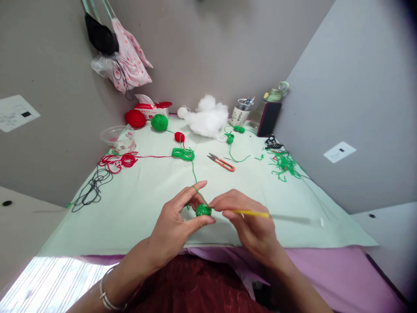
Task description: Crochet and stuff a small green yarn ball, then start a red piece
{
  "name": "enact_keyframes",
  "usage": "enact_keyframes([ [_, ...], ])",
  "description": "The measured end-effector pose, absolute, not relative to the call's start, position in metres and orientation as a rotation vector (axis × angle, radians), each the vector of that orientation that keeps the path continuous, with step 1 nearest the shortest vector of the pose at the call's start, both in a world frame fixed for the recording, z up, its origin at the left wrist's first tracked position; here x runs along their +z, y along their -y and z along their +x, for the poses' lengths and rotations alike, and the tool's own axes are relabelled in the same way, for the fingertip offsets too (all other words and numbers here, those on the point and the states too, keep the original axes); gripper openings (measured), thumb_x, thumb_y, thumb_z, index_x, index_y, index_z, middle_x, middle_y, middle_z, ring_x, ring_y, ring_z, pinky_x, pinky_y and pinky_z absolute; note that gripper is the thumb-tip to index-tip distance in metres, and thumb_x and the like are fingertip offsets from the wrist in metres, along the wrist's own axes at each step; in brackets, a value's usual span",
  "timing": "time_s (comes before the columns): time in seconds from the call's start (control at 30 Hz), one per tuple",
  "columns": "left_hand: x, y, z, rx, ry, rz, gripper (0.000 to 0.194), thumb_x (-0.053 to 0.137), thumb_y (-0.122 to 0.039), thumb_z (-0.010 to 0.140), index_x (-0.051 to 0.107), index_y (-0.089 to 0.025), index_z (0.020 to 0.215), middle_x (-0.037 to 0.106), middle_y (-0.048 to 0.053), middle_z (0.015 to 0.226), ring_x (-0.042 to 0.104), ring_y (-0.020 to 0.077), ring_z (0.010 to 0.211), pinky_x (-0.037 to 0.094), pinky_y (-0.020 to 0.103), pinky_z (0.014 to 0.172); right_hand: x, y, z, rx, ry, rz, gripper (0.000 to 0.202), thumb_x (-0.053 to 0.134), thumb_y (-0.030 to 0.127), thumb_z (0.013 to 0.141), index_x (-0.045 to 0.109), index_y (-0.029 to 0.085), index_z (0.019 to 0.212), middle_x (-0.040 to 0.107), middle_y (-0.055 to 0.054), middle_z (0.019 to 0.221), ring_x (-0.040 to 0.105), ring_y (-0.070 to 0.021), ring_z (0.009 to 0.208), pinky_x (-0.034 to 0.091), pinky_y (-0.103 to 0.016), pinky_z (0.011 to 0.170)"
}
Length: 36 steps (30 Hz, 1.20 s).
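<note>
My left hand [177, 213] pinches a small green crocheted piece [203, 210] between thumb and fingers, its index finger raised with green yarn running over it. In my right hand [250, 221] is a crochet hook with a yellow handle [250, 213]; its tip meets the top of the green piece. From the piece the yarn leads up the table to a loose green yarn bundle [183, 154]. Orange-handled thread snips [221, 162] lie beyond my hands.
White stuffing [208, 117], a green yarn ball [159, 123] and a red yarn ball [136, 118] sit at the back. Green yarn scraps [285, 165] lie right; red yarn [120, 161] and black cord [93, 189] left. A phone [269, 119] leans by a bottle [273, 94].
</note>
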State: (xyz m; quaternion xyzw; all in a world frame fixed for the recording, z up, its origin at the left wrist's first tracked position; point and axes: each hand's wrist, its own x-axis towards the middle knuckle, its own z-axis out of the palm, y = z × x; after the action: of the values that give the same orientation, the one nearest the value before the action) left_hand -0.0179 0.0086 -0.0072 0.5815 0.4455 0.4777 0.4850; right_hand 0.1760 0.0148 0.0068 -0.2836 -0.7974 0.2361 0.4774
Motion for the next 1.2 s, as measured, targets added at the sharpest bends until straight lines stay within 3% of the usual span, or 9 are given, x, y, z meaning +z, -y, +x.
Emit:
enact_keyframes([
  [0.13,-0.012,0.0,-0.011,1.256,-1.099,1.399,0.051,0.07,-0.041,0.093,0.064,-0.023,0.14,0.067,0.002,0.096,0.061,0.0181,0.092,0.049,0.032,0.092,-0.002,-0.01,0.169,-0.052,2.095,-0.704,0.025,0.063,0.011,0.096,0.073,0.022,0.116,0.077,-0.01,0.104,0.073,-0.0196,0.091,0.061,-0.029,0.075],
  [0.23,-0.011,0.008,-0.004,1.25,-1.062,1.203,0.048,0.063,-0.045,0.098,0.064,-0.026,0.141,0.066,0.003,0.104,0.061,0.0178,0.098,0.048,0.03,0.095,-0.012,-0.005,0.168,-0.126,2.041,-0.695,0.044,0.069,0.004,0.09,0.072,0.029,0.127,0.078,-0.008,0.1,0.075,-0.0217,0.093,0.063,-0.031,0.08],
  [0.33,-0.006,0.009,-0.001,1.114,-0.853,0.773,0.054,0.072,-0.048,0.092,0.064,-0.027,0.141,0.068,0.003,0.104,0.061,0.0161,0.097,0.047,0.028,0.094,-0.02,-0.003,0.169,-0.112,2.02,-0.666,0.06,0.069,0.0,0.088,0.067,0.032,0.138,0.079,-0.006,0.098,0.076,-0.0223,0.092,0.064,-0.032,0.079],
  [0.47,-0.002,0.001,-0.005,0.96,-0.609,0.537,0.067,0.091,-0.041,0.073,0.071,-0.021,0.134,0.07,0.005,0.106,0.061,0.0155,0.095,0.044,0.027,0.093,-0.019,-0.006,0.168,0.293,1.773,-0.658,0.042,0.064,0.014,0.097,0.071,0.037,0.131,0.078,-0.005,0.103,0.074,-0.0208,0.092,0.063,-0.034,0.074],
  [0.57,-0.003,-0.005,-0.01,0.971,-0.638,0.585,0.072,0.095,-0.033,0.067,0.071,-0.025,0.134,0.068,0.005,0.109,0.058,0.0171,0.101,0.042,0.027,0.093,-0.012,-0.01,0.168,0.675,1.556,-0.669,0.024,0.06,0.022,0.102,0.078,0.032,0.113,0.078,-0.004,0.093,0.072,-0.019,0.084,0.061,-0.034,0.074],
  [0.77,-0.001,-0.008,-0.017,0.98,-0.751,0.734,0.064,0.095,-0.029,0.066,0.076,-0.03,0.127,0.06,0.001,0.099,0.053,0.0145,0.092,0.04,0.027,0.086,-0.007,-0.013,0.175,0.996,1.389,-0.712,0.018,0.062,0.026,0.1,0.08,0.025,0.097,0.076,-0.004,0.085,0.069,-0.0172,0.074,0.057,-0.032,0.071],
  [1.0,0.0,-0.006,-0.019,0.913,-0.647,0.76,0.05,0.086,-0.035,0.078,0.077,-0.026,0.126,0.067,0.004,0.102,0.057,0.0158,0.094,0.043,0.029,0.09,-0.001,-0.02,0.173,1.412,1.122,-0.622,0.023,0.069,0.039,0.095,0.076,0.021,0.083,0.066,-0.002,0.07,0.059,-0.0128,0.056,0.051,-0.027,0.056],
  [1.1,-0.003,-0.005,-0.014,0.944,-0.662,0.798,0.054,0.087,-0.032,0.078,0.074,-0.028,0.13,0.07,0.004,0.106,0.062,0.0187,0.1,0.045,0.032,0.096,-0.003,-0.014,0.173,1.202,1.361,-0.672,0.02,0.064,0.036,0.099,0.079,0.024,0.091,0.067,-0.003,0.078,0.061,-0.0145,0.063,0.053,-0.029,0.059],
  [1.2,-0.004,-0.002,-0.005,1.046,-0.743,0.804,0.063,0.089,-0.028,0.075,0.07,-0.029,0.135,0.071,0.004,0.108,0.063,0.0212,0.107,0.046,0.034,0.098,-0.014,-0.005,0.172,0.551,1.692,-0.827,0.027,0.065,0.018,0.097,0.079,0.033,0.114,0.072,-0.006,0.096,0.068,-0.0196,0.083,0.058,-0.034,0.07],
])
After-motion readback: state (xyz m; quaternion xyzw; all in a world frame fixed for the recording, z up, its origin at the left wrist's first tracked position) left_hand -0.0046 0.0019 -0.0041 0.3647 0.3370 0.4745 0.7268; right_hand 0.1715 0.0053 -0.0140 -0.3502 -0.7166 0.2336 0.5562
